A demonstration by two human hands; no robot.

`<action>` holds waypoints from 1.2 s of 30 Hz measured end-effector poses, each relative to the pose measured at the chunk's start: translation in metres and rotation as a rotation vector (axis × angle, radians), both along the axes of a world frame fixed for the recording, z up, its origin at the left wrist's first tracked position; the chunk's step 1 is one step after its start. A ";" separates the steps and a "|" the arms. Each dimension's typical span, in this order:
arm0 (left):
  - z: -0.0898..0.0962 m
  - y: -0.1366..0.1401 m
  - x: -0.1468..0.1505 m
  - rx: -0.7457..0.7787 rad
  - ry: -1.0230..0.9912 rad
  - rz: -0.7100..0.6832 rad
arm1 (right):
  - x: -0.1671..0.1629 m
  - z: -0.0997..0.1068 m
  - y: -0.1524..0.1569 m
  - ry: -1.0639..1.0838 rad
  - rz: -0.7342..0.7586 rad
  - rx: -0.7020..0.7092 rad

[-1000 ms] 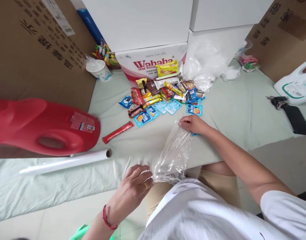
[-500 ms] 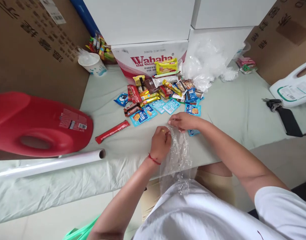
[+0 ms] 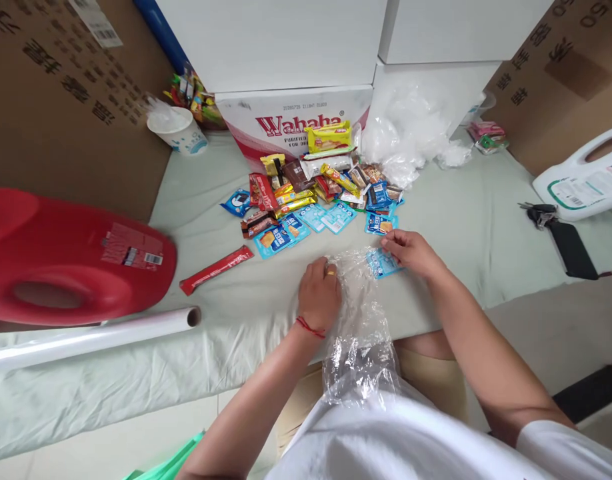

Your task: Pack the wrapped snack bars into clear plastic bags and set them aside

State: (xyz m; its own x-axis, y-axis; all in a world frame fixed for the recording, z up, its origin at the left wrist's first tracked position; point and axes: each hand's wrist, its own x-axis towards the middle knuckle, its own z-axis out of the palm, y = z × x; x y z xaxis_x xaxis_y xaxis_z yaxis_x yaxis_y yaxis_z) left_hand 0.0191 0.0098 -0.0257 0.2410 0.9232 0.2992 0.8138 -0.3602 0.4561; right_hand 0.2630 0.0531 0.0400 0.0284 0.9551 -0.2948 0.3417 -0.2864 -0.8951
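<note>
My left hand point(image 3: 320, 297), with a ring and a red string bracelet, is closed on the left edge of a clear plastic bag point(image 3: 359, 300). The bag hangs over the table's front edge onto my lap. To its right, my right hand point(image 3: 411, 253) has thumb and forefinger pinched together; whatever they grip, if anything, is too small to make out. Just below those fingertips lies a blue snack packet point(image 3: 386, 264), touching the bag's side. Another blue packet point(image 3: 379, 223) rests just beyond. Several wrapped snacks form a pile point(image 3: 311, 180) farther back.
A red stick packet point(image 3: 216, 270), a red jug point(image 3: 81, 257) and a white roll point(image 3: 96, 340) are on the left. A Wahaha carton point(image 3: 241, 120), a paper cup point(image 3: 183, 137) and crumpled plastic bags point(image 3: 401, 140) stand behind. Keys point(image 3: 541, 215) and a white bottle point(image 3: 581, 180) are right.
My right hand has moved right, from the bag's top to beside the blue packet, uncovering it. My left hand stays at the bag, which now lies more spread out. The view has shifted slightly.
</note>
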 end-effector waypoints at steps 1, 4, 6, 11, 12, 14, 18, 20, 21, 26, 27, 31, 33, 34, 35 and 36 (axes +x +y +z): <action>0.000 0.000 0.000 0.019 0.010 0.004 | -0.002 -0.002 -0.009 -0.039 -0.042 0.034; 0.003 -0.002 0.000 0.103 0.021 0.028 | -0.012 -0.007 -0.036 -0.209 -0.125 0.113; 0.006 -0.004 0.000 0.192 0.034 0.037 | -0.020 -0.009 -0.048 -0.269 -0.132 0.111; 0.013 -0.009 -0.002 0.410 -0.012 -0.186 | -0.039 -0.013 -0.057 -0.216 -0.114 0.081; 0.014 -0.009 -0.002 0.417 -0.035 -0.261 | -0.041 -0.014 -0.057 -0.210 -0.114 0.075; 0.015 -0.009 -0.003 0.380 -0.050 -0.392 | -0.045 -0.017 -0.057 -0.230 -0.122 0.065; 0.012 -0.005 -0.002 0.180 0.031 -0.505 | -0.051 -0.024 -0.057 -0.343 -0.114 0.067; 0.010 -0.001 -0.001 0.053 0.023 -0.515 | -0.054 -0.028 -0.058 -0.390 -0.089 0.122; 0.010 0.001 -0.001 -0.007 -0.018 -0.505 | -0.056 -0.029 -0.059 -0.416 -0.085 0.171; 0.019 0.013 -0.004 -0.281 -0.428 -0.345 | -0.071 -0.026 -0.069 -0.556 -0.113 0.414; 0.022 0.014 -0.004 -0.329 -0.493 -0.324 | -0.075 -0.025 -0.071 -0.575 -0.107 0.444; 0.030 0.016 -0.006 -0.421 -0.658 -0.318 | -0.092 -0.020 -0.081 -0.662 -0.040 0.523; 0.029 0.016 -0.006 -0.442 -0.717 -0.315 | -0.100 -0.020 -0.084 -0.715 0.006 0.536; 0.028 0.016 -0.006 -0.458 -0.746 -0.305 | -0.103 -0.020 -0.084 -0.734 0.029 0.542; 0.025 0.016 -0.007 -0.475 -0.777 -0.291 | -0.106 -0.020 -0.085 -0.749 0.048 0.549; 0.023 0.017 -0.007 -0.489 -0.810 -0.274 | -0.108 -0.020 -0.085 -0.760 0.063 0.557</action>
State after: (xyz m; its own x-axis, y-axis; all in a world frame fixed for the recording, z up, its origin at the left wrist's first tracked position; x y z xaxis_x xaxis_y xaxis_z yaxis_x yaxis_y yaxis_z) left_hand 0.0123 0.0264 -0.0026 0.3561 0.9320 0.0684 0.1056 -0.1129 0.9880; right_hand 0.1551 -0.0320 0.0197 -0.0313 0.9592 0.2809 0.8902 0.1545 -0.4285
